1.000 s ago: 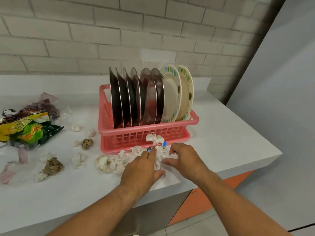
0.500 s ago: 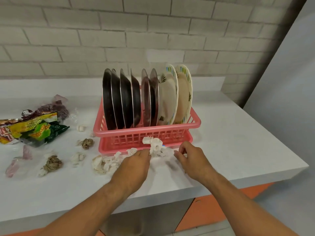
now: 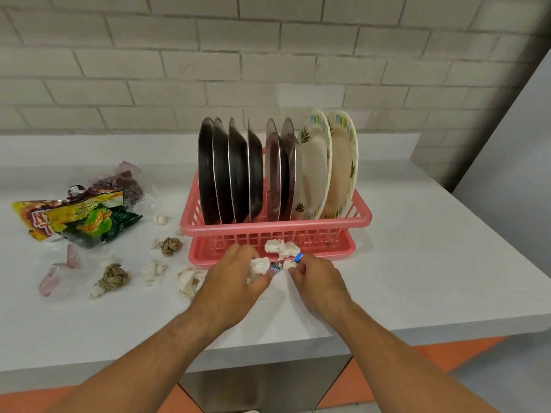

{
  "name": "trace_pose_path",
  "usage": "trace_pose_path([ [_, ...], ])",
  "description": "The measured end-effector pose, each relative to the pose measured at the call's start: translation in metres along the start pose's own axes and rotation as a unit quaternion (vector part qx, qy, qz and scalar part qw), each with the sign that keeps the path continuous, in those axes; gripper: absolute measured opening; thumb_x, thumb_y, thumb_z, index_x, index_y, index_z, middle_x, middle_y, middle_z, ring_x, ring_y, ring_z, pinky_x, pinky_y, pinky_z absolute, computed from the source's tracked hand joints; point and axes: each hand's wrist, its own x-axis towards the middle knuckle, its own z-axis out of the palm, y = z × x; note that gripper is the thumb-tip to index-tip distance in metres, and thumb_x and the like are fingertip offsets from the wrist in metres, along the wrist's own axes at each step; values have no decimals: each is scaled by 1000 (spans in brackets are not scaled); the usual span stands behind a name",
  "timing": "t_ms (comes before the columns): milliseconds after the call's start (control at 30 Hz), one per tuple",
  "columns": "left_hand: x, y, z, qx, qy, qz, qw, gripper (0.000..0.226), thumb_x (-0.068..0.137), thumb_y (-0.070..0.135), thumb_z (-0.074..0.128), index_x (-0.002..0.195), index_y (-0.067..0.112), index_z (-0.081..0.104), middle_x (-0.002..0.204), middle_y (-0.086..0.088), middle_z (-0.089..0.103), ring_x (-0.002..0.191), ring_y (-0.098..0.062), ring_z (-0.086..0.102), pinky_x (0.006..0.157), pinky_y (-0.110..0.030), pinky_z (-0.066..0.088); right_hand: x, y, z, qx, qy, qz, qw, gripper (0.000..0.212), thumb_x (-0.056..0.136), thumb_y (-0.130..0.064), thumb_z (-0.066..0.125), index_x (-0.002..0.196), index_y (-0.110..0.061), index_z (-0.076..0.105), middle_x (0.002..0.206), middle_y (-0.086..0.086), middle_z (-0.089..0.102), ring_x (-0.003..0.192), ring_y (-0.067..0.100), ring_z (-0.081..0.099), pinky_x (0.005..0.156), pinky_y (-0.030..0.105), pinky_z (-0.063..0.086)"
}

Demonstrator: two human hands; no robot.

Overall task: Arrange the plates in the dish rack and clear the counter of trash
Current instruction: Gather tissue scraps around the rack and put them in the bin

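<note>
A pink dish rack stands on the white counter, filled with several steel plates and two patterned cream plates on edge. In front of it lie crumpled white tissues and small wrappers. My left hand grips a wad of white tissue just in front of the rack. My right hand pinches a small tissue scrap and a blue wrapper beside it.
Snack packets and a clear bag lie at the left. Brown and white paper balls are scattered between them and the rack. A brick wall runs behind. The counter's front edge is close below my wrists.
Both hands slid forward toward the rack, raking the tissues together. The left hand has closed round a wad, the right has picked up a scrap.
</note>
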Motion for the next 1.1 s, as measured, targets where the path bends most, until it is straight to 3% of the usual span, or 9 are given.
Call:
trace_pose_path([
  [100, 5, -2, 0, -5, 29, -5, 1000, 20, 93, 30, 57, 79, 28, 42, 83, 12, 48, 75, -10, 47, 59, -16, 32, -2, 6, -2, 12, 2, -14, 1000, 22, 95, -35, 51, 78, -23, 45, 82, -3, 57, 70, 15, 51, 64, 32, 46],
  [200, 10, -1, 2, -20, 18, -31, 999, 18, 94, 32, 55, 83, 24, 44, 78, 7, 52, 70, -9, 47, 56, -19, 33, -3, 7, -6, 37, 15, 42, 998, 31, 86, -54, 61, 91, -26, 49, 86, -11, 57, 76, 11, 56, 59, 27, 43],
  [267, 12, 0, 4, -35, -16, -40, 998, 10, 94, 21, 56, 98, 25, 48, 87, 9, 54, 75, -9, 52, 58, -19, 40, -2, 3, -6, 41, 0, 77, 996, 39, 82, -61, 62, 101, -29, 50, 90, -14, 58, 79, 10, 58, 60, 24, 43],
  [333, 14, -3, 8, -53, -58, -31, 996, 36, 91, 2, 56, 115, 28, 51, 104, 11, 49, 87, -13, 55, 67, -21, 46, 1, -1, -2, 17, -5, 92, 996, 38, 84, -60, 58, 102, -27, 55, 90, -12, 62, 77, 11, 61, 63, 28, 49],
  [400, 17, -6, 11, -53, -84, -18, 995, 40, 88, -7, 50, 108, 27, 59, 109, 10, 48, 89, -12, 52, 68, -19, 44, 2, -5, 2, -11, -7, 91, 996, 28, 92, -49, 52, 101, -23, 59, 89, -7, 63, 75, 14, 60, 65, 29, 50],
  [533, 20, -10, 9, -67, -53, -32, 996, 30, 91, 3, 46, 77, 27, 59, 95, 6, 54, 86, -13, 52, 68, -23, 45, -4, -3, -1, 0, -29, 64, 998, 21, 95, -30, 46, 76, -23, 50, 75, -5, 58, 61, 11, 49, 52, 25, 36],
  [700, 27, -6, 12, -47, 0, -27, 999, 7, 90, 26, 54, 88, 24, 61, 84, 8, 60, 76, -13, 57, 68, -31, 49, -13, 13, -15, 21, -60, 55, 997, 19, 88, -24, 53, 70, -18, 53, 73, -2, 60, 62, 14, 51, 55, 26, 42],
  [867, 40, 5, 33, 15, 1, -107, 994, 30, 94, 44, 49, 107, 18, 58, 88, 3, 63, 76, -18, 60, 68, -35, 53, -19, 18, -24, 37, -54, 32, 997, 17, 87, -23, 56, 74, -13, 59, 79, 2, 65, 71, 20, 60, 65, 34, 52],
  [1100, 60, 23, 50, -57, -10, -247, 967, 44, 87, 51, 59, 65, 14, 55, 58, 1, 56, 51, -16, 53, 46, -24, 35, -22, 27, -30, 63, -13, 28, 998, 16, 89, -34, 60, 80, -22, 59, 87, -7, 67, 79, 13, 62, 67, 29, 52],
])
